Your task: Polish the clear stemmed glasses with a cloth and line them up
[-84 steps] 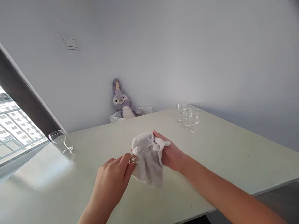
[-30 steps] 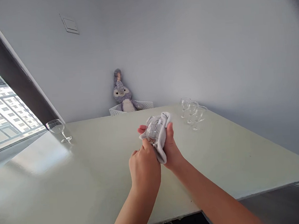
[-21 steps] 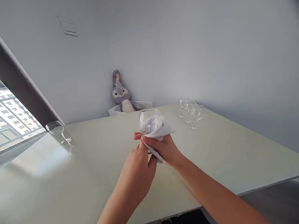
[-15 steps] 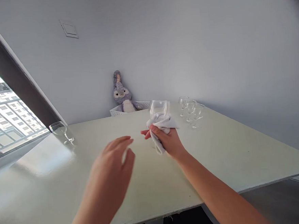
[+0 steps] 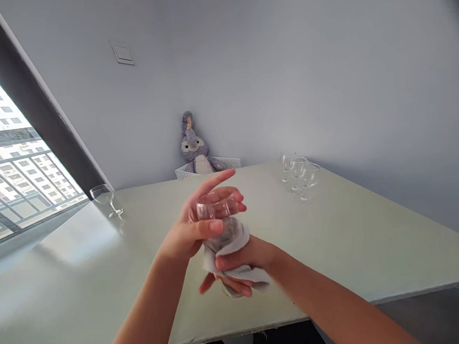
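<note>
A clear stemmed glass (image 5: 216, 208) is held upright above the pale table (image 5: 336, 238), its lower part wrapped in a white-grey cloth (image 5: 228, 243). My left hand (image 5: 196, 224) grips the bowl near the rim, thumb across the front, index finger stretched out. My right hand (image 5: 240, 268) sits lower, closed round the cloth and the hidden stem.
One glass (image 5: 104, 197) stands at the far left near the window. Three glasses (image 5: 300, 175) are grouped at the far right by the wall. A grey plush toy (image 5: 193, 145) sits in a white basket (image 5: 217, 165) behind the table. The front edge lies close below my arms.
My left hand, which had let go and drawn back, has returned and taken the glass bowl. My right hand with the cloth has dropped lower and nearer to me.
</note>
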A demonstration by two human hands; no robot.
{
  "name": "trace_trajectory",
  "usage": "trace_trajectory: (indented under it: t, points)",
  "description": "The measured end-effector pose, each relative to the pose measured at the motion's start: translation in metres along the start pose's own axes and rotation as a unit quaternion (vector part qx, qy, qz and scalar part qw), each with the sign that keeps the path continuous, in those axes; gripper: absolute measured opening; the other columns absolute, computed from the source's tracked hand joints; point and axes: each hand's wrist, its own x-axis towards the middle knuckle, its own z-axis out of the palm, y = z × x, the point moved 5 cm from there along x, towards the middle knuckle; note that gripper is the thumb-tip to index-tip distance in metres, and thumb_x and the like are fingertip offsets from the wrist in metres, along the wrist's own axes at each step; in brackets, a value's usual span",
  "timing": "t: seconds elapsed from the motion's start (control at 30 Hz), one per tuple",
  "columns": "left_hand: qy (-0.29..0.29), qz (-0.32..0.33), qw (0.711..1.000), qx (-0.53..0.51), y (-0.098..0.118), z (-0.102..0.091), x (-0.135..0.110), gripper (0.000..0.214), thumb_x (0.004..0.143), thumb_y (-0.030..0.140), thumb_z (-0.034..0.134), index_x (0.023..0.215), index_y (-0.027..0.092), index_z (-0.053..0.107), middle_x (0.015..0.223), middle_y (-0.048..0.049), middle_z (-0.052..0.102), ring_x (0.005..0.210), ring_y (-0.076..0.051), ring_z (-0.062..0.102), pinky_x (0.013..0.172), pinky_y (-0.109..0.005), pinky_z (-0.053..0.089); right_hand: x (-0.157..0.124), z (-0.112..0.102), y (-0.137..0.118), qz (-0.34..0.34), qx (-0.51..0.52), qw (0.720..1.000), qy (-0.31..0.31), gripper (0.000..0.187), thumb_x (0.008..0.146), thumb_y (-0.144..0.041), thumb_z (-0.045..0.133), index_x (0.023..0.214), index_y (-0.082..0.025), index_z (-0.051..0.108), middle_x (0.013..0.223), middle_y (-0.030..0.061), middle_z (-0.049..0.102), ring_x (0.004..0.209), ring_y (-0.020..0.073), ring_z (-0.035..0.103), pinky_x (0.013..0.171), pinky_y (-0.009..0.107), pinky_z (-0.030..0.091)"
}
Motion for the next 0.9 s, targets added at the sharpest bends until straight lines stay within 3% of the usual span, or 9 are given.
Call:
trace_trajectory:
  t: [0.07,0.17,0.27,0.33,0.4,0.53,0.63,0.77,0.9]
  points:
    - [0.014,-0.009,1.0,-0.009,0.0,0.003,0.0,0.068,0.065,0.038,0.073,0.128,0.029,0.051,0.101,-0.0058,0.06,0.091,-0.023,0.061,0.087,-0.042,0.048,-0.001,-0.002,-0.002,0.005,0.023,1.0,-0.018,0.038,0.087,-0.035,0.058,0.055,-0.016,0.053,0.037,-0.0081,0.049,0.033,0.0055,0.042,0.088,0.039,0.048]
    - [0.144,-0.028,0.985,0.093,-0.001,0.003,0.001,0.061,0.07,0.033,0.071,0.127,0.029,0.048,0.107,-0.0069,0.059,0.103,-0.024,0.058,0.087,-0.04,0.048,-0.005,-0.023,-0.008,0.006,-0.075,0.988,0.135,0.019,0.084,-0.033,0.062,0.074,-0.017,0.06,0.044,-0.0086,0.051,0.037,0.0067,0.042,0.068,0.031,0.051]
    - [0.243,0.0,0.955,0.169,-0.002,-0.002,0.0,0.06,0.069,0.032,0.073,0.123,0.028,0.048,0.115,-0.0071,0.055,0.108,-0.023,0.056,0.092,-0.039,0.046,-0.013,-0.041,-0.022,-0.038,-0.226,0.922,0.311,0.017,0.079,-0.027,0.067,0.092,-0.019,0.061,0.075,-0.0017,0.061,0.063,0.0116,0.054,0.059,0.025,0.046]
    - [0.226,0.005,0.962,0.154,-0.007,-0.008,0.002,0.06,0.07,0.031,0.073,0.124,0.028,0.047,0.114,-0.0071,0.055,0.107,-0.022,0.056,0.092,-0.039,0.046,-0.017,-0.042,-0.026,-0.066,-0.267,0.892,0.359,0.024,0.078,-0.025,0.067,0.101,-0.021,0.059,0.087,0.0002,0.061,0.076,0.0134,0.055,0.063,0.024,0.046]
    - [0.125,0.002,0.987,0.101,-0.011,-0.009,0.003,0.065,0.07,0.031,0.073,0.129,0.03,0.046,0.109,-0.0069,0.056,0.103,-0.022,0.057,0.089,-0.039,0.047,-0.016,-0.038,-0.02,-0.029,-0.235,0.915,0.328,0.029,0.076,-0.029,0.069,0.102,-0.022,0.059,0.085,-0.0004,0.06,0.074,0.0133,0.056,0.06,0.024,0.046]
    - [-0.072,0.001,0.997,0.012,-0.009,-0.007,-0.004,0.079,0.065,0.036,0.075,0.137,0.03,0.041,0.098,-0.0069,0.056,0.09,-0.021,0.057,0.08,-0.037,0.051,-0.006,-0.014,0.002,0.096,-0.084,0.987,0.094,0.025,0.072,-0.04,0.072,0.074,-0.017,0.062,0.062,-0.0036,0.058,0.047,0.0079,0.05,0.049,0.022,0.046]
    - [-0.016,-0.009,1.0,0.0,-0.007,-0.014,-0.007,0.072,0.069,0.035,0.071,0.135,0.03,0.043,0.105,-0.008,0.055,0.094,-0.021,0.057,0.079,-0.034,0.052,0.0,-0.012,0.004,0.076,-0.018,0.997,0.016,0.03,0.076,-0.044,0.068,0.066,-0.016,0.062,0.043,-0.0087,0.049,0.036,0.0057,0.039,0.065,0.028,0.051]
    - [0.13,0.045,0.99,0.025,0.004,-0.023,-0.009,0.066,0.071,0.031,0.07,0.132,0.034,0.046,0.109,-0.0061,0.054,0.1,-0.02,0.056,0.082,-0.032,0.053,-0.003,-0.035,-0.007,-0.037,-0.009,0.992,0.121,0.035,0.079,-0.047,0.065,0.08,-0.013,0.067,0.072,0.003,0.067,0.066,0.0143,0.062,0.077,0.032,0.049]
    - [0.2,0.122,0.971,0.039,0.024,-0.029,-0.015,0.065,0.068,0.031,0.074,0.128,0.037,0.051,0.105,-0.0044,0.056,0.099,-0.021,0.055,0.088,-0.035,0.051,-0.015,-0.046,-0.024,-0.094,-0.031,0.973,0.207,0.032,0.08,-0.04,0.067,0.102,-0.017,0.065,0.099,0.0075,0.068,0.092,0.0205,0.063,0.083,0.035,0.048]
